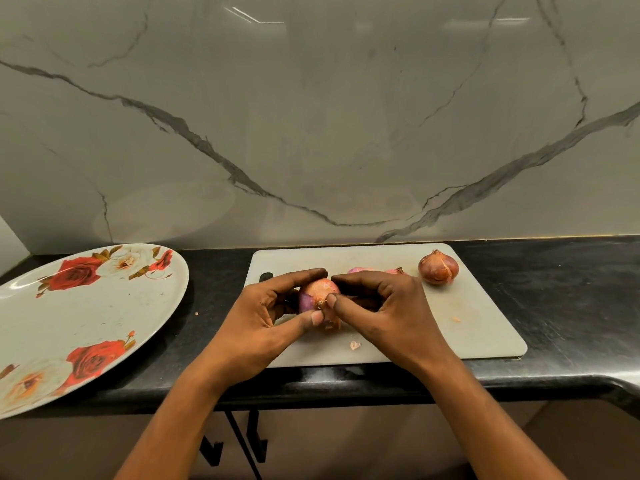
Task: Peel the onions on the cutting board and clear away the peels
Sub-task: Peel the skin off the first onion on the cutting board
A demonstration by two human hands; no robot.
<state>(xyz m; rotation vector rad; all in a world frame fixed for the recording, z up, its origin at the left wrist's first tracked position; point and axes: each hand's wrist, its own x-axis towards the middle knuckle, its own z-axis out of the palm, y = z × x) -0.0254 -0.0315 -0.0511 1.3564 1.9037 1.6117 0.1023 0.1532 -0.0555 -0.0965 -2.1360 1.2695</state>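
Hands meet over the near-left part of the cutting board (pixel 485 336), holding one onion (pixel 317 292) just above it, probably so that loosened skin falls on the board and not on the black counter (pixel 571 292). The left hand (pixel 268 317) grips the bulb from the left, fingers curled over its far side and thumb underneath, which looks like a steadying hold with the root end turned toward the camera. The right hand (pixel 384 306) closes in from the right, thumb tip pressed at the root tuft and fingers arched over the top. It seems to pinch a papery strip hanging below the bulb, though how much is caught is hidden. A purple patch on the bulb's left side suggests the peeling is partly done. Both wrists bend inward, with the forearms rising from the bottom edge. Two pinkish onions (pixel 360 270), seemingly peeled, lie behind the right hand, and a brown-skinned onion (pixel 438 268) stands apart near the board's far right corner. A peel scrap (pixel 355 345) lies near the front edge. The rose-patterned plate (pixel 69 327) sits to the left, well apart.
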